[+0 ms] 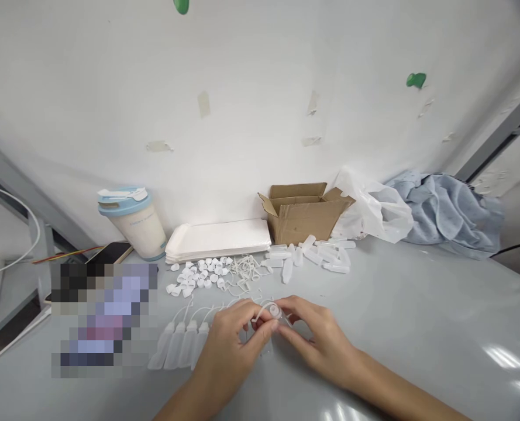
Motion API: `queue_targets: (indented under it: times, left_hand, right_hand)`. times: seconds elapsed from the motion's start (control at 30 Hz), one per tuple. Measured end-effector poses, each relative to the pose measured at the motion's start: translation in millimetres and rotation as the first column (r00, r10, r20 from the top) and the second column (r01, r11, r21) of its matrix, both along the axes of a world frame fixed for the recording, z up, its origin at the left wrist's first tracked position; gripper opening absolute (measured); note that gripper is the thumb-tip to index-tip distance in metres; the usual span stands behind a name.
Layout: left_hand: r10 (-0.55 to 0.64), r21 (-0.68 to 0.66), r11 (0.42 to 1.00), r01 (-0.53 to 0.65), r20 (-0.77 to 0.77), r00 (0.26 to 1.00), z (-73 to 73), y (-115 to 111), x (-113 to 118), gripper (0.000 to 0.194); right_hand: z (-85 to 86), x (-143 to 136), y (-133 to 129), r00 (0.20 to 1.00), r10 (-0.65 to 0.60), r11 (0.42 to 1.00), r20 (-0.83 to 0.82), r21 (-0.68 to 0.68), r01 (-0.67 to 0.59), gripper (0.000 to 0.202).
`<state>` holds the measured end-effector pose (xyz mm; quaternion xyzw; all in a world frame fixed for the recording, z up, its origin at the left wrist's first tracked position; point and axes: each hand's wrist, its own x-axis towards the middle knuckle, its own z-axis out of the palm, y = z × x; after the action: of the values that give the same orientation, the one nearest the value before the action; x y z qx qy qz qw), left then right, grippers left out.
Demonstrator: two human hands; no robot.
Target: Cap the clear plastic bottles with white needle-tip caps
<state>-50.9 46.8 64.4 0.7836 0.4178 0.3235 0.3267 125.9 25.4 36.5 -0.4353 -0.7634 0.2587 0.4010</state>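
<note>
My left hand (242, 330) and right hand (319, 330) are up front, right fingers gripping a small clear bottle (275, 311) over the grey table (400, 304), left ones pinching the white strap (260, 310) at its mouth. Strapped bottles (178, 346) are lined up to the left, loose white caps (202, 272) behind them.
</note>
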Motion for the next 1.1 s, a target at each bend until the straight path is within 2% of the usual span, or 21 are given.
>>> queue_targets:
  times: [0.1,0.2,0.3,0.37,0.43,0.5,0.6,0.67,0.73,0.8,0.87,0.97,1.1]
  left_hand:
    - [-0.013,0.166,0.986,0.008,0.030,0.999,-1.1,2,-1,0.004]
    - [-0.028,0.361,0.932,0.026,0.000,1.000,-3.6,4,-2,0.014]
    - [-0.085,0.452,0.884,0.117,-0.091,0.992,-6.4,5,-3,0.030]
    - [-0.097,0.463,0.873,0.155,-0.148,0.984,-7.6,4,-3,0.036]
    - [-0.093,0.461,0.869,0.179,-0.203,0.975,-8.4,2,-3,0.039]
    - [-0.081,0.471,0.861,0.193,-0.248,0.965,-9.1,1,-2,0.040]
    - [-0.044,0.514,0.839,0.179,-0.264,0.964,-9.9,1,2,0.039]
    - [-0.023,0.531,0.833,0.157,-0.251,0.968,-10.0,2,6,0.036]
    - [-0.025,0.509,0.845,0.161,-0.264,0.964,-10.0,2,10,0.032]
    - [-0.045,0.462,0.867,0.189,-0.305,0.951,-10.4,1,12,0.030]
    - [-0.075,0.406,0.885,0.228,-0.358,0.931,-11.6,-1,13,0.031]
    - [-0.109,0.335,0.904,0.264,-0.417,0.902,-14.1,-3,13,0.031]
    - [-0.111,0.283,0.922,0.263,-0.459,0.881,-16.2,-2,13,0.030]
  right_hand:
    - [9.4,-1,3,0.970,-0.063,0.953,-0.234,-0.302,-0.011,0.018]
    - [12.5,1,8,0.875,-0.058,0.852,-0.482,-0.480,-0.208,0.022]
    - [10.4,2,10,0.735,-0.056,0.729,-0.676,-0.530,-0.432,0.023]
    - [8.8,1,11,0.656,-0.091,0.665,-0.749,-0.536,-0.520,0.023]
    - [8.3,1,10,0.613,-0.110,0.629,-0.782,-0.532,-0.566,0.022]
    - [8.9,0,10,0.598,-0.119,0.619,-0.792,-0.530,-0.580,0.021]
    - [11.0,2,10,0.616,-0.117,0.632,-0.779,-0.537,-0.558,0.023]
    - [12.3,4,12,0.665,-0.098,0.660,-0.740,-0.549,-0.514,0.026]
    - [12.9,9,15,0.760,-0.056,0.686,-0.648,-0.578,-0.442,0.029]
    - [12.1,15,19,0.875,-0.002,0.695,-0.484,-0.630,-0.347,0.033]
    - [10.5,21,22,0.951,0.036,0.701,-0.306,-0.671,-0.242,0.034]
    - [8.9,25,23,0.990,0.040,0.741,-0.137,-0.661,-0.121,0.028]
    - [10.2,22,20,0.999,0.037,0.772,-0.033,-0.634,-0.049,0.021]
